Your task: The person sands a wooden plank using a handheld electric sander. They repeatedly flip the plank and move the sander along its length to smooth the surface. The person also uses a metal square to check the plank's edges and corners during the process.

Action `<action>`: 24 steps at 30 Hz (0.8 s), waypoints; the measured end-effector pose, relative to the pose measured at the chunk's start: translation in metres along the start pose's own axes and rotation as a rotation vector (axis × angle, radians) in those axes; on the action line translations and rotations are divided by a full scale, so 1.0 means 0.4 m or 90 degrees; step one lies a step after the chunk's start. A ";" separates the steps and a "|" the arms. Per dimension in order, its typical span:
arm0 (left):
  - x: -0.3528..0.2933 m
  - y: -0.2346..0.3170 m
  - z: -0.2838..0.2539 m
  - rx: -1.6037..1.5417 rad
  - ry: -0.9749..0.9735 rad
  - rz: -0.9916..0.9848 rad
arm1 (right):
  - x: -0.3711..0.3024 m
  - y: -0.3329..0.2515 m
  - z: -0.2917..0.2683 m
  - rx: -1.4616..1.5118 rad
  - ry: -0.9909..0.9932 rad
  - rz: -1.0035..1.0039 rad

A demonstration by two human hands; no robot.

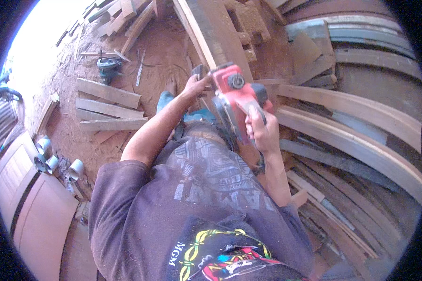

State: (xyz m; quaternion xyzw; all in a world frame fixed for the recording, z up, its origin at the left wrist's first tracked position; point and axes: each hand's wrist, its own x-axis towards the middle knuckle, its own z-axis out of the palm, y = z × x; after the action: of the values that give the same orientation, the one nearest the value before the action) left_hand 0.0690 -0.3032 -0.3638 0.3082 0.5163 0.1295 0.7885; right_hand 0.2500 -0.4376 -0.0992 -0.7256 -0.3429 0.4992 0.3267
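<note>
Red power planer (233, 86) sits in front of your torso, at the near end of a long pale-edged timber (202, 37) that runs away beyond it; whether its sole touches the wood you can't tell from this angle. Your right hand (262, 129) is wrapped around the planer's rear handle, fingers curled under and thumb on top. Your left hand (197, 86) is just left of the planer, next to a small dark block (198, 71); its fingers are partly hidden, so I cannot tell whether they grip anything. Well left of the planer, several short boards (110, 100) lie on the reddish ground (150, 65), with a dark greenish power tool (109, 65) just past them. Farther left and nearer to you than the planer stand short pale cylinders (75, 169). Right of the planer, long planks (351, 143) lie side by side, curved by the lens.
</note>
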 end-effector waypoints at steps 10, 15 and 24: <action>-0.038 0.038 0.036 0.027 0.068 -0.005 | 0.510 -0.331 0.159 -0.023 -0.065 -0.124; -0.007 0.011 0.003 0.019 0.035 0.024 | 0.287 -0.170 0.060 -0.055 -0.083 -0.161; -0.015 0.013 0.012 -0.007 0.014 -0.017 | -0.172 0.082 -0.101 -0.037 0.011 0.053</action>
State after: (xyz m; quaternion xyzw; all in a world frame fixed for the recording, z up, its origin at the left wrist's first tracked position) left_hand 0.0711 -0.3040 -0.3549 0.2958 0.5281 0.1250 0.7862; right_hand 0.2758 -0.5177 -0.0801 -0.7529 -0.3239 0.4957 0.2872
